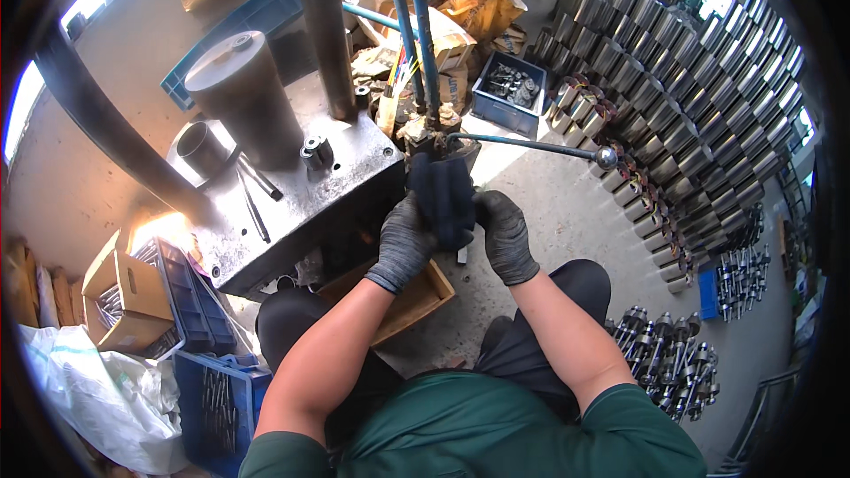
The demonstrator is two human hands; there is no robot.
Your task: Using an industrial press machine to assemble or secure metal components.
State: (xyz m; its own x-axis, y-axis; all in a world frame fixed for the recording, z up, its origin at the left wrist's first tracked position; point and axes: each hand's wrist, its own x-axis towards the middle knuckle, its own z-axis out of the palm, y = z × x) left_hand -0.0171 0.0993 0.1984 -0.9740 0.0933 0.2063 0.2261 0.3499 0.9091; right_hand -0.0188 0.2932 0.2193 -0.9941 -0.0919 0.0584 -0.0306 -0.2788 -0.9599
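I had both gloved hands on the dark cylindrical housing (441, 199) under the press head: my left hand (403, 243) wrapped its lower left side in a closed grip, my right hand (506, 235) cupped the right side, fingers curled against it. It sat upright, just below the lever with the ball end (606, 157). I judged the danger was the part tilting off line, or a glove pinched if the lever came down while my fingers stayed so close. The steel worktop (292, 204) beside me was oily and scratched. On the concrete floor lay rows of shiny stator shells (673, 115) and rotor shafts (664, 354).
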